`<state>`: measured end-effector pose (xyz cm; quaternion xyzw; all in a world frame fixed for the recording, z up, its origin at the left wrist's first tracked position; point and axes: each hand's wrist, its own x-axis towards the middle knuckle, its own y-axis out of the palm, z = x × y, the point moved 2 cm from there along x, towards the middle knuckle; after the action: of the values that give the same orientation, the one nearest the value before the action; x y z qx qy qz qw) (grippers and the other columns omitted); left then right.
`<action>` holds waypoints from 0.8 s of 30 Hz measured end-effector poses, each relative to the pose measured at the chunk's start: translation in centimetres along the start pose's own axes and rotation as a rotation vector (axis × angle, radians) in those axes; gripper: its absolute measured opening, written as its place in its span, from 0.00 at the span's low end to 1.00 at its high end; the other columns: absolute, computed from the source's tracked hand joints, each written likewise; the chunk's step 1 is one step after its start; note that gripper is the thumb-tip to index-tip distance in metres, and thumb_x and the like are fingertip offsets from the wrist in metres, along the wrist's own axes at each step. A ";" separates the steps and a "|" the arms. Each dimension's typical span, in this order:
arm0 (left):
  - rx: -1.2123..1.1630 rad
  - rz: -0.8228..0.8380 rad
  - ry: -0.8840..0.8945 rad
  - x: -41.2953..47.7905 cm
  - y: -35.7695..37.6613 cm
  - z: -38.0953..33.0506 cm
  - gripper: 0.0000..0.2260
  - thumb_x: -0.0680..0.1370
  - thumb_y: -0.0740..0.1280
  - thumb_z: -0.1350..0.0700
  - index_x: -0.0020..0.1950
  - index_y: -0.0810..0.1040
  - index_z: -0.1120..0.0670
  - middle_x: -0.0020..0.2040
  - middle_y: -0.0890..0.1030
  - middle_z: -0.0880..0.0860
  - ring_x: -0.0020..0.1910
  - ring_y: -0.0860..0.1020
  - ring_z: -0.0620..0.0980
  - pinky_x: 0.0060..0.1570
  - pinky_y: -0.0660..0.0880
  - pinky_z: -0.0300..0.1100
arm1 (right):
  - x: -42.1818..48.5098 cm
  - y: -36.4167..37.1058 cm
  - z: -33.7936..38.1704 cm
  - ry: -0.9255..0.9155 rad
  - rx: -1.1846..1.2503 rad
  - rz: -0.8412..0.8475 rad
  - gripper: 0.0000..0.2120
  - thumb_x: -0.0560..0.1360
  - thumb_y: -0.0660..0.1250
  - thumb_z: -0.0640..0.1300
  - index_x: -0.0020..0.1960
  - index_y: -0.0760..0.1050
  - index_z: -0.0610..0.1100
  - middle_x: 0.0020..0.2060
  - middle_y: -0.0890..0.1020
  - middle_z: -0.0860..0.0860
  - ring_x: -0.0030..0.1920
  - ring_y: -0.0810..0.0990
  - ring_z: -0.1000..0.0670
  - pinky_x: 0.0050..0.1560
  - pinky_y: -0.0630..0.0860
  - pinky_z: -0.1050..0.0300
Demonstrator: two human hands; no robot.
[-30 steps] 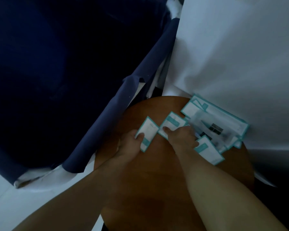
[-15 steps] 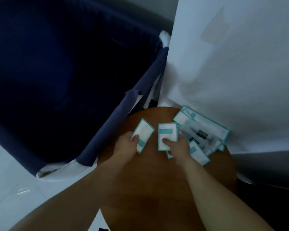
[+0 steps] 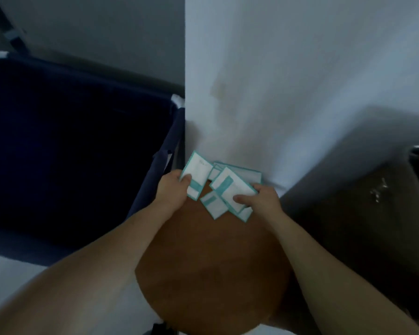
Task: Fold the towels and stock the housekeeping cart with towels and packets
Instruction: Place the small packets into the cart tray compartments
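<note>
Left hand pinches one flat, teal-edged white packet. Right hand, at three o'clock of it, grips a fanned bunch over a round wooden stool.

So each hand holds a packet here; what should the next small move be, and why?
Probably pass the left packet into the right hand, making one stack in that grip. The left hand pinches it, the right packet is pinched likewise, and loose packets seem to lie on the table; a freed hand could gather them.
</note>
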<state>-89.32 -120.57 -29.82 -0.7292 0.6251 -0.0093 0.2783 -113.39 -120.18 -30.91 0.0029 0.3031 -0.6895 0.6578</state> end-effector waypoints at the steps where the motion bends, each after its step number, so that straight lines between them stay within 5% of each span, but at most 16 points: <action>1: -0.082 0.041 -0.007 -1.0 0.0 -0.4 0.10 0.81 0.64 0.54 0.53 0.79 0.59 0.51 0.83 0.59 0.48 0.82 0.56 0.50 0.80 0.51 | -1.6 -0.4 -0.2 0.016 0.090 -0.030 0.10 0.67 0.79 0.39 0.46 0.82 0.42 0.44 0.86 0.40 0.43 0.84 0.41 0.49 0.81 0.45; 4: -0.339 0.193 -0.064 -4.3 0.7 -1.7 0.05 0.82 0.64 0.55 0.48 0.79 0.52 0.47 0.83 0.55 0.40 0.82 0.49 0.37 0.80 0.41 | -6.6 -1.4 -0.2 0.008 0.295 -0.158 0.07 0.70 0.77 0.38 0.45 0.80 0.41 0.41 0.85 0.40 0.36 0.83 0.46 0.39 0.81 0.50; 9: -0.400 0.370 0.009 -9.6 3.6 -6.1 0.05 0.82 0.64 0.56 0.49 0.79 0.53 0.43 0.84 0.54 0.37 0.81 0.52 0.37 0.78 0.45 | -13.9 -5.1 0.8 -0.023 0.562 -0.400 0.08 0.71 0.76 0.37 0.47 0.78 0.41 0.42 0.85 0.43 0.37 0.84 0.47 0.35 0.81 0.54; 11: -0.365 0.416 0.102 -11.6 4.8 -8.6 0.02 0.80 0.66 0.59 0.51 0.77 0.54 0.46 0.82 0.57 0.40 0.81 0.55 0.41 0.78 0.49 | -16.5 -7.7 1.2 -0.059 0.572 -0.516 0.08 0.72 0.76 0.39 0.46 0.78 0.44 0.42 0.85 0.45 0.38 0.86 0.47 0.36 0.83 0.52; 13: -0.302 0.419 0.201 -13.4 5.9 -11.0 0.09 0.77 0.68 0.64 0.54 0.74 0.54 0.47 0.81 0.57 0.41 0.81 0.56 0.40 0.79 0.51 | -19.0 -10.6 1.2 -0.105 0.558 -0.603 0.08 0.73 0.75 0.43 0.48 0.77 0.47 0.42 0.85 0.48 0.38 0.86 0.51 0.37 0.84 0.53; 20: -0.014 0.430 0.537 -23.1 12.5 -18.6 0.09 0.71 0.72 0.66 0.41 0.75 0.54 0.37 0.79 0.55 0.30 0.76 0.55 0.32 0.76 0.48 | -28.7 -21.4 -2.7 -0.225 0.609 -0.889 0.13 0.73 0.75 0.48 0.54 0.77 0.47 0.46 0.84 0.49 0.37 0.85 0.55 0.33 0.80 0.60; 24: -0.020 0.580 0.629 -31.2 18.9 -21.7 0.06 0.71 0.75 0.63 0.44 0.80 0.56 0.38 0.81 0.55 0.33 0.78 0.51 0.34 0.74 0.42 | -36.9 -28.9 -7.4 -0.275 0.656 -1.050 0.11 0.68 0.76 0.51 0.47 0.78 0.49 0.41 0.85 0.50 0.34 0.84 0.53 0.31 0.79 0.60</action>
<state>-121.06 -101.69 -8.94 -0.4877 0.8587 -0.1467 0.0580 -137.61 -85.04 -10.13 -0.0334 -0.0501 -0.9714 0.2297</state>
